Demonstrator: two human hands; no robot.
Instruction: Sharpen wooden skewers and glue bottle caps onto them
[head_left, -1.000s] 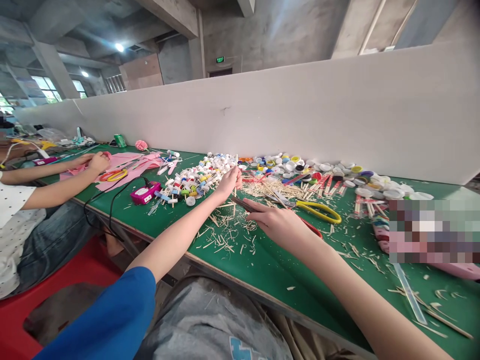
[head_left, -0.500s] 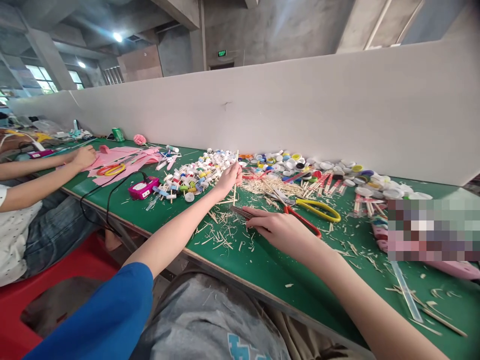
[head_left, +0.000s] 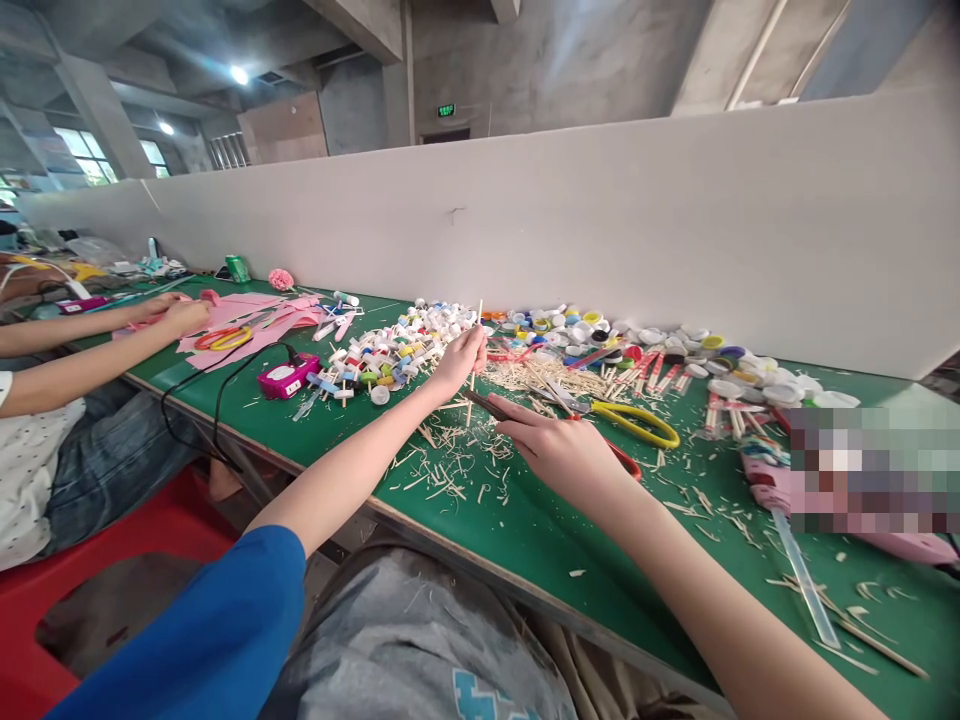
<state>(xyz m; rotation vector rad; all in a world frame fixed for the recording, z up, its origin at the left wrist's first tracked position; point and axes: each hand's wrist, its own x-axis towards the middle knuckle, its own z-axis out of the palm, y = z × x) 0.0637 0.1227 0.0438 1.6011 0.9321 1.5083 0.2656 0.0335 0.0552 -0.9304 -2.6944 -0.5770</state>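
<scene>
My left hand (head_left: 459,362) is closed around a thin wooden stick (head_left: 481,309), which stands nearly upright with its lower end below my fingers. In my right hand (head_left: 551,440), held palm down, is a knife (head_left: 486,404) with a dark, narrow blade. The blade's tip is at the lower part of the stick; whether they touch I cannot tell. Curled wood shavings (head_left: 457,460) lie on the green table (head_left: 540,540) beneath both hands. Scissors with yellow and red handles (head_left: 637,425) rest just beyond my right hand, partly hidden by it.
Colourful bottle caps (head_left: 390,350), many with sticks in them, are piled behind my left hand. Thin sticks (head_left: 555,377) lie beyond my right. A magenta power socket (head_left: 289,375), pink sheets (head_left: 255,310) and a co-worker's hands (head_left: 184,315) are leftward. A glue stick (head_left: 806,580) sits right.
My right hand has moved slightly up, bringing the knife from below the stick to its lower part. My left hand has barely shifted. The co-worker's hand has moved right over the pink sheets.
</scene>
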